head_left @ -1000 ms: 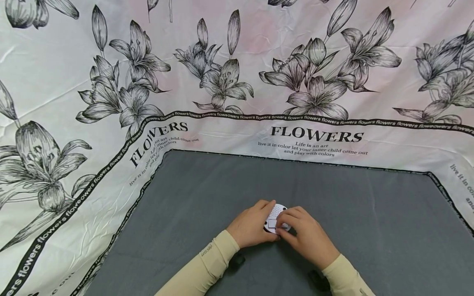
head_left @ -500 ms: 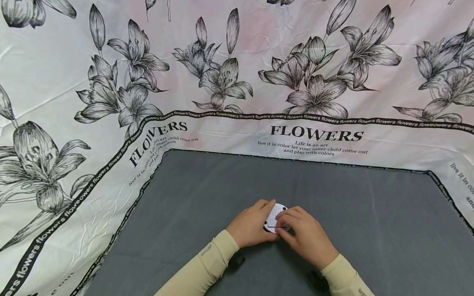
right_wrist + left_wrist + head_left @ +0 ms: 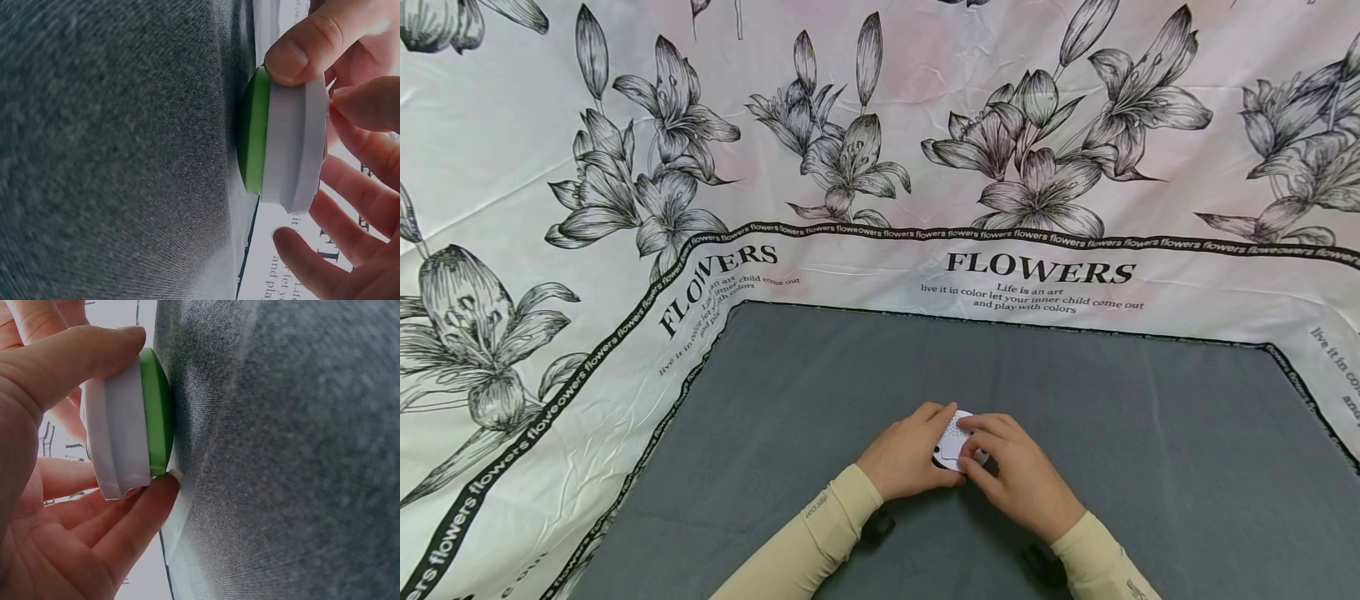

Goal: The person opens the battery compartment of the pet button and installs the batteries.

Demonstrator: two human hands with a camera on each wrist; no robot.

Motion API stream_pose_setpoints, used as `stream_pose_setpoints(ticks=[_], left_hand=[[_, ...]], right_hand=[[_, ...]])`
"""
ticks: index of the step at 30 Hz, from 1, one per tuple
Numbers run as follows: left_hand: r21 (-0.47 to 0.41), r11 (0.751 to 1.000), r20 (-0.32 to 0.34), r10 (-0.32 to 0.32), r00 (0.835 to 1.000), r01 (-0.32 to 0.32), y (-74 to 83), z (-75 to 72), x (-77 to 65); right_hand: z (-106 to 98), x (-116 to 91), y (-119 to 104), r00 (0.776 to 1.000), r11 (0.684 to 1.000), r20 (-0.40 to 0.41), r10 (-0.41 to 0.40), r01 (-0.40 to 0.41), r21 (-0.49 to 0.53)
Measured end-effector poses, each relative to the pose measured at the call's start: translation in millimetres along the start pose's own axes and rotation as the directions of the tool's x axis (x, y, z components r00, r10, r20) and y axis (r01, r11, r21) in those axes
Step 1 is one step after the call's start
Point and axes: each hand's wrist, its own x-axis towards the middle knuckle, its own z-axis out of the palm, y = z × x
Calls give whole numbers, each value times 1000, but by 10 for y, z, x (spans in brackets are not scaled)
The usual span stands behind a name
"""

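Note:
A round white device with small holes in its face and a green domed underside stands near the grey cloth. My left hand grips it by the rim; in the left wrist view the thumb lies on one side and fingers on the other. On the device's upper face lies a flat white cover, its lower edge showing as a thin line. My right hand has thumb and index finger bent together at this cover, and they partly hide it. Its other fingers extend past the device.
A grey cloth covers the table under both hands. White flower-printed fabric borders it at the back and left. Dark objects sit below both wrists.
The outline seen across the device's face has shifted and now shows mainly at lower left, beside my right fingertips. My left hand keeps its grip; both hands stay nearly in place.

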Motion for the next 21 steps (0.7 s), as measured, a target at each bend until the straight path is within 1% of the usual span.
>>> stream_pose_setpoints(ticks=[5, 11, 18, 21], left_hand=[[-10, 1000, 11, 17, 1000, -17, 0, -17, -3], [-17, 999, 25, 37, 999, -37, -7, -30, -1], [-37, 998, 19, 52, 998, -51, -29, -26, 4], [-38, 998, 16, 54, 998, -54, -30, -20, 4]], right_hand=[[6, -1, 11, 1000, 1000, -20, -4, 4, 0], [-9, 0, 7, 1000, 1000, -6, 19, -19, -4], [-33, -9, -30, 998, 997, 12, 59, -59, 43], [-24, -11, -35, 998, 997, 7, 60, -60, 46]])
